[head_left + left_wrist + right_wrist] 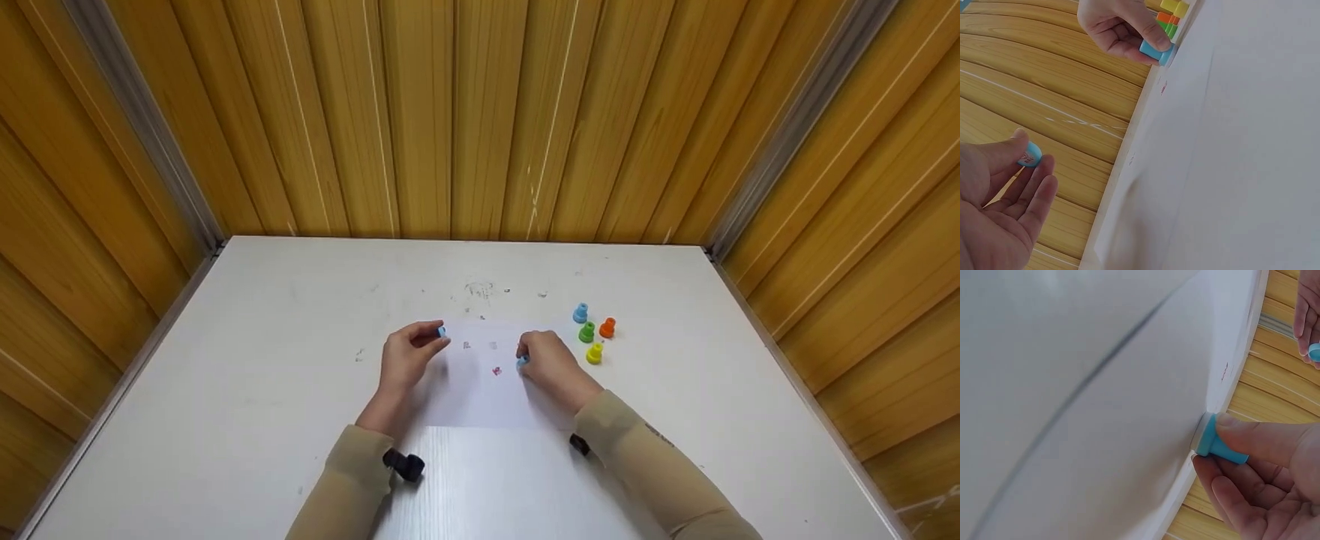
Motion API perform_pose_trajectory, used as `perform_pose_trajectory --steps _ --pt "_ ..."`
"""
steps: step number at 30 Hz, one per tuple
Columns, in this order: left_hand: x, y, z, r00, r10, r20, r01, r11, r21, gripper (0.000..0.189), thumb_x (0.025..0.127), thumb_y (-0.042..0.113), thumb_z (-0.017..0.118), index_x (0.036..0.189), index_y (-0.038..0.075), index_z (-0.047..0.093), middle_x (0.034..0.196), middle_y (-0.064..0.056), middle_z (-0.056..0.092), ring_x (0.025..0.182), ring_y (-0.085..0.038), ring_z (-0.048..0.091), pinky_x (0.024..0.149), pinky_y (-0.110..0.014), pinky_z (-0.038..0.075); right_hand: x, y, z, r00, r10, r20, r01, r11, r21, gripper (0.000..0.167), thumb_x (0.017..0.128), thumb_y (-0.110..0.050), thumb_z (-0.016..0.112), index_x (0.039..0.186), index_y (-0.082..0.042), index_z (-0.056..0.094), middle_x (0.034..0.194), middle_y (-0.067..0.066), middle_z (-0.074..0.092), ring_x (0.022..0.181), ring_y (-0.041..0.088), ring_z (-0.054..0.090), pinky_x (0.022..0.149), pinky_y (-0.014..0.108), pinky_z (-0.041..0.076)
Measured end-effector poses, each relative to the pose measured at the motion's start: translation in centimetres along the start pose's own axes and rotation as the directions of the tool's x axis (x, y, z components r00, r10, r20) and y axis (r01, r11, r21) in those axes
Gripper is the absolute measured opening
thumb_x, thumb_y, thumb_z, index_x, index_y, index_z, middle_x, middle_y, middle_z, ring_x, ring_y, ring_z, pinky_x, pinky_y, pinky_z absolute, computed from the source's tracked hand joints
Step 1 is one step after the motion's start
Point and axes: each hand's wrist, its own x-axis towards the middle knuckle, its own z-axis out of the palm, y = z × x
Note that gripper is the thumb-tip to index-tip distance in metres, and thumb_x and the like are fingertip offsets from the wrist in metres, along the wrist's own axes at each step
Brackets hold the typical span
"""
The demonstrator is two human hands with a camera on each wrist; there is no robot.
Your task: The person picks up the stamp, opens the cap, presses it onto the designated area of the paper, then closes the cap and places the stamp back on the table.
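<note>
My right hand point(553, 365) pinches a light blue toy stamp point(1224, 443) between thumb and fingers. Its wide pale face is down at the white paper point(459, 401), on the sheet's right side. To the left, my left hand point(406, 358) holds a small light blue cap point(1028, 155) between thumb and fingertips, raised over the paper's left edge. A reddish pattern marks the cap's top in the left wrist view, while its hollow side shows in the right wrist view. Between the hands, the paper bears a red print point(496, 370) and a couple of faint grey prints point(466, 345).
Right of the paper stand a blue stamp point(581, 313), a green stamp point(586, 332), an orange stamp point(608, 328) and a yellow stamp point(594, 353). Dark smudges dot the white table point(225, 360). Wood-patterned panels point(420, 120) enclose its back and sides.
</note>
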Motion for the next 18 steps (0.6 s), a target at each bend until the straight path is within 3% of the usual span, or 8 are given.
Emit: perform_pose_trajectory --steps 10,14,18 --pt "0.0 0.2 -0.2 0.999 -0.035 -0.012 0.035 0.999 -0.011 0.028 0.088 0.005 0.080 0.117 0.007 0.077 0.111 -0.011 0.076 0.099 -0.020 0.073 0.087 -0.029 0.063 0.2 0.2 0.0 1.000 0.013 0.015 -0.013 1.000 -0.005 0.016 0.089 0.004 0.072 0.098 -0.010 0.071 0.099 0.005 0.069 0.097 0.024 0.060 0.102 0.043 0.056" --pt "0.1 0.3 -0.2 1.000 -0.012 -0.007 0.012 1.000 -0.002 0.028 0.089 0.005 0.079 0.117 0.007 0.077 0.111 -0.012 0.076 0.098 -0.020 0.072 0.085 -0.027 0.063 0.0 -0.2 -0.7 1.000 0.010 0.023 -0.010 1.000 -0.024 0.015 0.090 0.001 0.073 0.102 -0.009 0.072 0.101 0.005 0.069 0.097 0.023 0.060 0.102 0.042 0.056" --pt "0.1 0.6 -0.4 1.000 0.014 -0.002 -0.014 1.000 -0.006 0.029 0.088 0.005 0.080 0.116 0.005 0.077 0.110 -0.013 0.077 0.097 -0.021 0.073 0.082 -0.023 0.063 -1.2 -1.2 -2.8 0.996 -0.028 -0.079 0.034 0.996 0.081 0.017 0.089 -0.004 0.078 0.105 -0.007 0.074 0.101 0.007 0.072 0.093 0.022 0.062 0.096 0.039 0.059"
